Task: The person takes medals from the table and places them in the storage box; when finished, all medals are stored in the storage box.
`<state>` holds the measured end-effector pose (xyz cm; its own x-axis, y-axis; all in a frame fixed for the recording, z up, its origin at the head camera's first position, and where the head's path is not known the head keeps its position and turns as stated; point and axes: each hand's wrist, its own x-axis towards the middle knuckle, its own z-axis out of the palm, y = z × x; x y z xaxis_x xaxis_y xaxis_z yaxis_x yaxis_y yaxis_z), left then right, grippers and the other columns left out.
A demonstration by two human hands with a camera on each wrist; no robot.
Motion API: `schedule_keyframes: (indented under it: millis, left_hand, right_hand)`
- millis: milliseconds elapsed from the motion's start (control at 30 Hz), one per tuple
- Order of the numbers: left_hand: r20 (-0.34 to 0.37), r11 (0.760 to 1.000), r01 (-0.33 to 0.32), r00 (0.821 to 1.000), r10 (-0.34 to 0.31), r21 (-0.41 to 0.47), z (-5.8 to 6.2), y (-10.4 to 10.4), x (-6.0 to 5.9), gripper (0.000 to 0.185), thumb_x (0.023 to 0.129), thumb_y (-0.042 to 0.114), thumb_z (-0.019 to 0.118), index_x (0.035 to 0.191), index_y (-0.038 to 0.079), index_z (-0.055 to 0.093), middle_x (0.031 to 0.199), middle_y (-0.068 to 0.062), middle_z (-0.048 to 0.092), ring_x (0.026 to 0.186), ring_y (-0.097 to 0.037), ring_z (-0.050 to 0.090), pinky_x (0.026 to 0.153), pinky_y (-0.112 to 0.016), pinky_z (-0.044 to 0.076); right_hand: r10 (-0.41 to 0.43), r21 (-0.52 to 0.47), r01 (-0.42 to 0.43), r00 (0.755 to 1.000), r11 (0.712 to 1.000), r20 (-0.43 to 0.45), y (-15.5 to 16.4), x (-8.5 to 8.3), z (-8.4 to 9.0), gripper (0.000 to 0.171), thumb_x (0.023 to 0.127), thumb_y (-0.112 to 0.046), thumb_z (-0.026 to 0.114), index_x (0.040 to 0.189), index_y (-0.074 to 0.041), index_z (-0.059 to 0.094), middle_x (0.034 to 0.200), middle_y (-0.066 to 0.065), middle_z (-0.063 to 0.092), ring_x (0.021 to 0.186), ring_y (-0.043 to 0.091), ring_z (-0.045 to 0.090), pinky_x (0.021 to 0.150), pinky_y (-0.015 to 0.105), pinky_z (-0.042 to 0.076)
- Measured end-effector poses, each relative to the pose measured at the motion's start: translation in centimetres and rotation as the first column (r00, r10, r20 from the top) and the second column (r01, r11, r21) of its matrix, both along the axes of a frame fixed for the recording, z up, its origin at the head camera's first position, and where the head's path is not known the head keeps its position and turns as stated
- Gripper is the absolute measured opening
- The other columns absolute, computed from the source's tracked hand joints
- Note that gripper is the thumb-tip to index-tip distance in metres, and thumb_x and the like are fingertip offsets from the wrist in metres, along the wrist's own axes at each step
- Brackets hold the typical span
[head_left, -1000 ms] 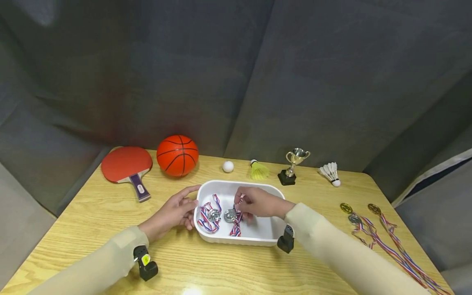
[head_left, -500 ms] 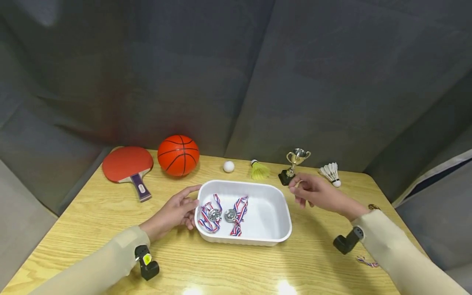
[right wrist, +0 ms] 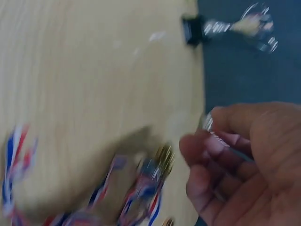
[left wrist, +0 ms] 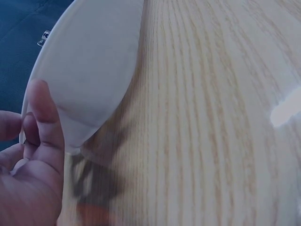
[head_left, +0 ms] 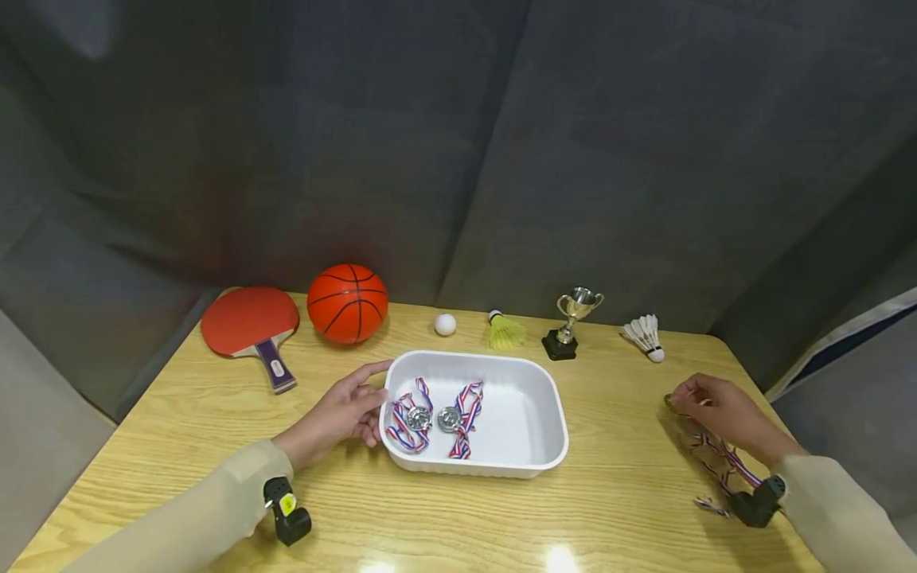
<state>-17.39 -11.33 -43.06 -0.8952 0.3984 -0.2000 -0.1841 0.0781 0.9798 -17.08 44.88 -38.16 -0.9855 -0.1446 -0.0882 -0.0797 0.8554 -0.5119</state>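
Observation:
In the head view, my left hand (head_left: 347, 414) holds the left end of a white plastic tub (head_left: 526, 406), thumb on the rim and fingers around the outer wall. Two silver medals (head_left: 450, 419) with red, white and blue ribbons lie inside the tub's left half. At the right, my right hand (head_left: 723, 410) hovers with loosely bent fingers right by a gold medal (head_left: 670, 403) on the table. The blurred right wrist view shows this gold medal (right wrist: 164, 159) beside the fingertips, with striped ribbons trailing off. The hand covers the other medals there in the head view.
Along the back stand or lie a table tennis bat (head_left: 251, 325), a small basketball (head_left: 347, 304), a white ball (head_left: 445, 324), a yellow shuttlecock (head_left: 505, 331), a gold trophy cup (head_left: 573, 314) and a white shuttlecock (head_left: 645, 337). A dark curtain (head_left: 458, 143) hangs behind.
My right hand has let go of a silver medal's ribbon in the tub and moved right, past the trophy cup, to the medals. My left hand has stayed on the tub.

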Motion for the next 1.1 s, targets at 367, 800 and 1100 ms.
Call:
schedule_keyframes:
  millis: [367, 800, 1100]
  left_hand:
    - [0.008, 1.000, -0.003, 1.000, 0.003, 0.028, -0.2, 0.3, -0.1, 0.057, 0.111, 0.010, 0.047, 0.165, 0.014, 0.029, 0.090, -0.006, 0.061, 0.065, -0.011, 0.061, 0.057, -0.020, 0.057]
    - [0.018, 1.000, -0.015, 1.000, 0.014, 0.016, -0.2, 0.4, 0.0, 0.057, 0.110, 0.010, 0.047, 0.165, 0.015, 0.030, 0.092, -0.009, 0.062, 0.066, -0.012, 0.060, 0.057, -0.020, 0.057]
    - [0.014, 1.000, -0.021, 1.000, 0.021, 0.016, -0.3, 0.2, -0.1, 0.057, 0.110, 0.011, 0.048, 0.165, 0.017, 0.031, 0.095, -0.012, 0.063, 0.067, -0.013, 0.061, 0.058, -0.020, 0.057]
  right_hand:
    - [-0.104, 0.230, 0.076, 0.989, 0.970, 0.109, 4.2, 0.0, -2.4, 0.035, 0.102, -0.025, 0.066, 0.106, 0.009, 0.059, 0.096, 0.020, 0.070, 0.081, 0.023, 0.066, 0.068, 0.040, 0.057]
    - [-0.145, 0.267, 0.096, 0.975, 0.959, 0.169, 4.4, -0.2, -3.3, 0.055, 0.101, -0.036, 0.066, 0.115, 0.016, 0.055, 0.103, 0.027, 0.068, 0.082, 0.026, 0.063, 0.066, 0.037, 0.053]
    - [-0.137, 0.204, 0.114, 0.985, 0.972, 0.103, 4.2, 0.3, -3.5, 0.042, 0.100, -0.026, 0.069, 0.106, 0.010, 0.048, 0.093, 0.018, 0.064, 0.079, 0.023, 0.058, 0.065, 0.034, 0.050]
